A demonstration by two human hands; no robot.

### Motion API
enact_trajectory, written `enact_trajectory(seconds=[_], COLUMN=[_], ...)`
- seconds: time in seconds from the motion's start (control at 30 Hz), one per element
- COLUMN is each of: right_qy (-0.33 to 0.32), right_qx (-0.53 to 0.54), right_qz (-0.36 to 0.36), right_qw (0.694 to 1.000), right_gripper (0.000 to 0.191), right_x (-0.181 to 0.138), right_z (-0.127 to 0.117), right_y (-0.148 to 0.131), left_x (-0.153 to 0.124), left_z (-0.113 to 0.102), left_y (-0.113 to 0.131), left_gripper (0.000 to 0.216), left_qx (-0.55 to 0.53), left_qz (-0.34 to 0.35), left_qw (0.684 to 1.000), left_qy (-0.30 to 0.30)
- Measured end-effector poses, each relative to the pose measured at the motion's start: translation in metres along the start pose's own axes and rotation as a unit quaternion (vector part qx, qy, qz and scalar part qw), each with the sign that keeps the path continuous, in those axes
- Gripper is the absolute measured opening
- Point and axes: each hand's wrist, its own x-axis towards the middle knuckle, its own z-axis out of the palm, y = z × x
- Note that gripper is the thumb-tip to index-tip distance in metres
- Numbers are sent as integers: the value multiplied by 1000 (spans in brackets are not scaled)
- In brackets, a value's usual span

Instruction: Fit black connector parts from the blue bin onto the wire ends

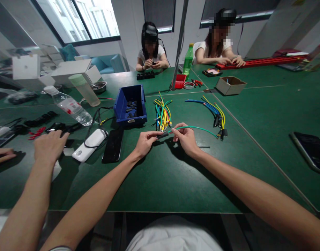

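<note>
Between the fingertips of my left hand (146,142) is a small black sleeve (163,135), held low over the table. My right hand (186,140) pinches a green wire (203,128) close to the sleeve, where the wire's end meets it; how deep it sits inside cannot be told. The wire's free end curves off to the right. Just beyond my hands lies a bundle of yellow, green, blue and red wires (163,115) with metal terminals. To its right are blue and yellow wires (216,111) with black pieces on their ends. A blue bin (120,104) holds several black sleeves (132,106).
Left of me lie a black phone (112,146), a white power bank (89,145) with a cable and a water bottle (73,108). Another person's hand (48,146) reaches in there. A cardboard box (231,87) and another phone (311,151) are right. Two people sit opposite.
</note>
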Motion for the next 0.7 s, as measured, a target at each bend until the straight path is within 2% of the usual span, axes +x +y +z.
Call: enact_trajectory(seconds=[0.7], right_qy=[-3], right_qx=[-13], right_qz=[-15], right_qw=[1000], right_gripper=[25], right_x=[1], right_z=[0], right_y=[2], left_x=[-1], left_z=[0], left_y=[-1], left_gripper=[27], left_qx=[-8], left_qz=[10], left_qw=[1000], left_qy=[-10])
